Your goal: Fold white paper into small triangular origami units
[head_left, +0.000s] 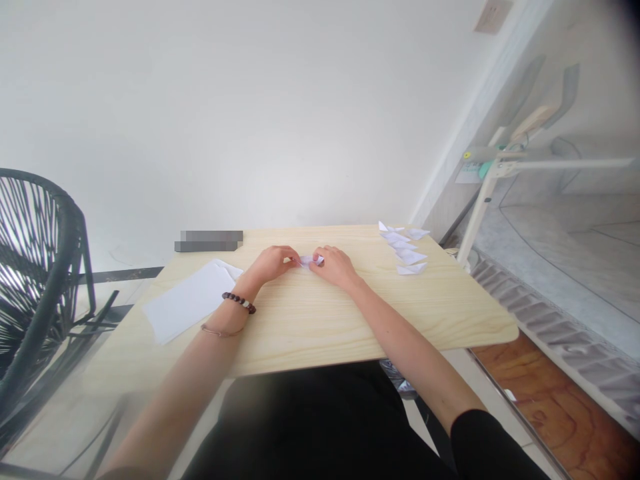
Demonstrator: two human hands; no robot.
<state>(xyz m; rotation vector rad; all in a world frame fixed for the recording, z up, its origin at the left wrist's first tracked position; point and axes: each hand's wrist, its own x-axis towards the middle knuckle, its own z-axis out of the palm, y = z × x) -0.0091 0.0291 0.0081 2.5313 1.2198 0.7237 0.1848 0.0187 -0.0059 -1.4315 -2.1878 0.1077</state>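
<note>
Between my two hands, above the middle of the table, is a small folded piece of white paper (307, 262). My left hand (275, 263) pinches its left end between thumb and fingers. On the other end, my right hand (334, 264) is closed with its thumb and fingertips. My fingers cover parts of the paper, so its exact shape is hard to make out. Several folded paper boats (406, 245) stand in a loose group to the right of my right hand. Left of my left wrist lies a stack of white paper sheets (187, 303).
The light wooden table (310, 333) stands against a white wall. A dark blurred-out strip (209, 241) lies at its back left edge. A black woven chair (47, 267) is at the left. On the right are a white metal frame (483, 207) and a bed edge (560, 320).
</note>
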